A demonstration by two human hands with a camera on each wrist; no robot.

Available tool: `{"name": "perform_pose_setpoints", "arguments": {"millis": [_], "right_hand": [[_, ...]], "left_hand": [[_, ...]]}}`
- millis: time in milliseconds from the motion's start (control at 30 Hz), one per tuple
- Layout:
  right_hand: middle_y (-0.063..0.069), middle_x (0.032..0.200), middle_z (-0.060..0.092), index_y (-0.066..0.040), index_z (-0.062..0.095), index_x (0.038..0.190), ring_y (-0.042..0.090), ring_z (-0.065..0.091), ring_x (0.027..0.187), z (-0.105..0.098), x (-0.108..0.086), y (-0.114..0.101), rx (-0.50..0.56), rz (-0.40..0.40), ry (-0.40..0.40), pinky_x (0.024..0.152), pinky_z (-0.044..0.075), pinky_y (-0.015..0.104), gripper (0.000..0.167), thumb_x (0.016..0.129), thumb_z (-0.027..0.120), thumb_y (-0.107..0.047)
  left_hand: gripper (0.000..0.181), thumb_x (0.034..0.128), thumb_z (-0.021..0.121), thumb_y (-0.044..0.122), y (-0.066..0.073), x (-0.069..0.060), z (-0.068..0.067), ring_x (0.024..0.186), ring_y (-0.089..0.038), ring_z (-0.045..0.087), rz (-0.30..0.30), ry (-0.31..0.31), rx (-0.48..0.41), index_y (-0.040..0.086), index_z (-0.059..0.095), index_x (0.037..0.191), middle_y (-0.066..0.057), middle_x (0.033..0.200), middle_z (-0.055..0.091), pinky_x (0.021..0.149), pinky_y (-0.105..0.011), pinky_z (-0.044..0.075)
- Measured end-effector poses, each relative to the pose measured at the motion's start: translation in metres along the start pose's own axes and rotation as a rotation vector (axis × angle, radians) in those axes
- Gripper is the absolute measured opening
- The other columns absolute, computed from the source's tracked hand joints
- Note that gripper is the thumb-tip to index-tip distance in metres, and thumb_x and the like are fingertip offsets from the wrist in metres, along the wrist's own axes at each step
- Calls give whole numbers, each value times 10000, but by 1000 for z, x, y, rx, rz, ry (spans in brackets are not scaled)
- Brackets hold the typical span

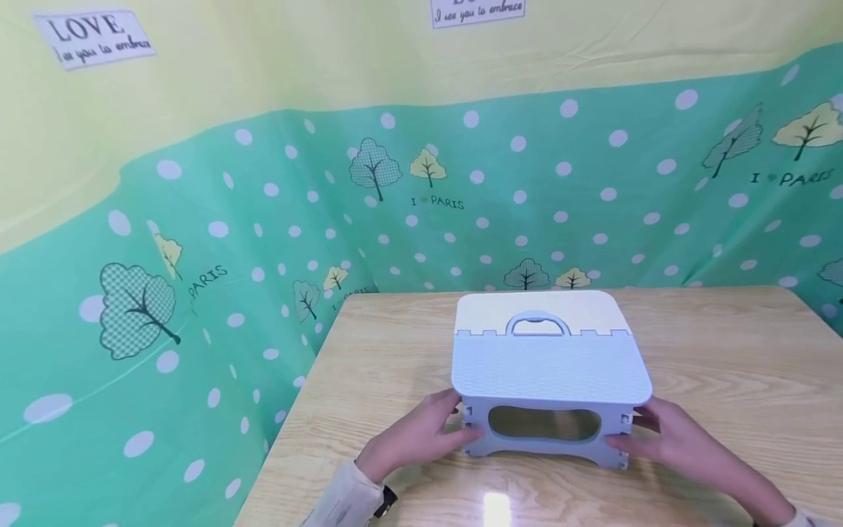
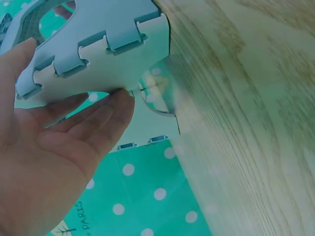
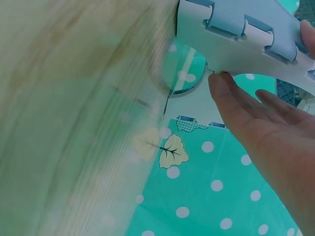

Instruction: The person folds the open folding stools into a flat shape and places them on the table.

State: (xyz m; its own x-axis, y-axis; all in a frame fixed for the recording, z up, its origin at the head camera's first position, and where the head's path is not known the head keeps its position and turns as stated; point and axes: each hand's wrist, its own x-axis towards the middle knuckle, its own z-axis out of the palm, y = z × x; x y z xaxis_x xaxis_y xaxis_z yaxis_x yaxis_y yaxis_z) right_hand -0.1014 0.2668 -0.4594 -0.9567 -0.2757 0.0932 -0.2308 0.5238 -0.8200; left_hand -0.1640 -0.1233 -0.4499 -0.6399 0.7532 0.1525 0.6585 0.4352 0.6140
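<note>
A folding step stool (image 1: 549, 368) stands unfolded on the wooden table, its top white at the back and pale blue at the front. A blue carry handle (image 1: 558, 322) lies in the middle of the top. My left hand (image 1: 428, 432) grips the left leg panel, thumb on the front and fingers along the side. On the opposite side, my right hand (image 1: 678, 440) holds the right leg panel the same way. Hinge knuckles (image 2: 93, 51) along the panel's edge show in the left wrist view. In the right wrist view, the fingertips (image 3: 220, 83) touch the panel's lower part.
The light wooden table (image 1: 388, 351) reaches back to a green and yellow curtain (image 1: 421, 241) with white dots and printed trees. A bright light reflection (image 1: 497, 509) shows at the table's front. A dark band (image 1: 387, 502) sits at the left cuff.
</note>
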Motion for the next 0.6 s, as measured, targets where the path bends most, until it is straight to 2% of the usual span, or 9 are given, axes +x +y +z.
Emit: {"name": "perform_pose_setpoints", "arguments": {"millis": [100,267,400,600], "right_hand": [[182,1343,574,-92,416,1468,-102,502,1109,1,0,-1,7,-5,20,820,559,236,746,849,803,-242],[182,1323,587,-90,446,1444,-112,503,1097,4,-1,-2,17,-18,40,811,554,218,705,851,802,-229],[171,1321,592,-111,473,1426,-102,509,1100,5,-1,-2,11,-21,51,805,565,240,672,854,801,-240],[156,1283,622,-88,525,1378,-101,516,1090,5,-1,-3,-5,-42,48,804,591,380,614,850,802,-234]], "left_hand": [[635,988,578,464,-1,1,2,1189,-86,578,13,26,18,251,315,1526,20,1312,613,982,-284,507],[605,994,580,439,-2,3,6,1209,-88,570,10,40,14,230,349,1512,24,1332,603,985,-258,502],[596,988,592,434,-2,4,7,1212,-91,571,21,53,22,218,370,1497,22,1327,605,993,-240,491],[588,984,599,431,-2,5,9,1218,-101,574,24,56,19,228,383,1492,26,1338,603,1000,-240,486]]}}
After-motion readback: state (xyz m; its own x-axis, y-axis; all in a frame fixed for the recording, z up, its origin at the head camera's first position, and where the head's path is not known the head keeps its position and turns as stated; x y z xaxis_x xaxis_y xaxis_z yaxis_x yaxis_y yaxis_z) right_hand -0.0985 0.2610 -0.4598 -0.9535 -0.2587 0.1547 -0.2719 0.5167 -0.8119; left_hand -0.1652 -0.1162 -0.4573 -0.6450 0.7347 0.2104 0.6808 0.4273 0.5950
